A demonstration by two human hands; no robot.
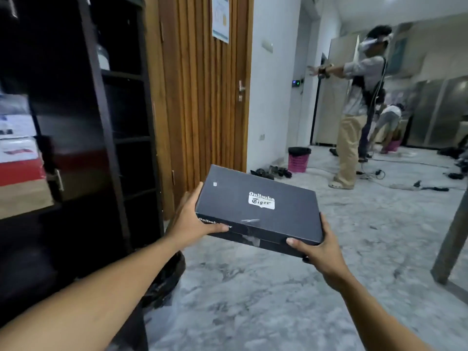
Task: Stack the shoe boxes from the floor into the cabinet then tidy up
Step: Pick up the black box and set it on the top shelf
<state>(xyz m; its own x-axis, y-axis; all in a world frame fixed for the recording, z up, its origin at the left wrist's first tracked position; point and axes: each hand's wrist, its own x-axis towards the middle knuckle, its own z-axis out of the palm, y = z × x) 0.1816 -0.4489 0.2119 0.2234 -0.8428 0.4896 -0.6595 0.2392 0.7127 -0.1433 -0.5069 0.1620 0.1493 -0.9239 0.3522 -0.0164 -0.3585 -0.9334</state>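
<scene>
Around the box [258, 206] the air is free, with bare floor [253, 300] below and ahead. The cabinet [101, 122] stands close on the left, its shelves open, a black bag [167, 274] at its foot. A table leg [453, 236] blocks the right side.

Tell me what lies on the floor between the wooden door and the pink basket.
A small heap of dark shoes lies between the wooden door and the pink basket, at the white wall's foot, in the head view.
</scene>
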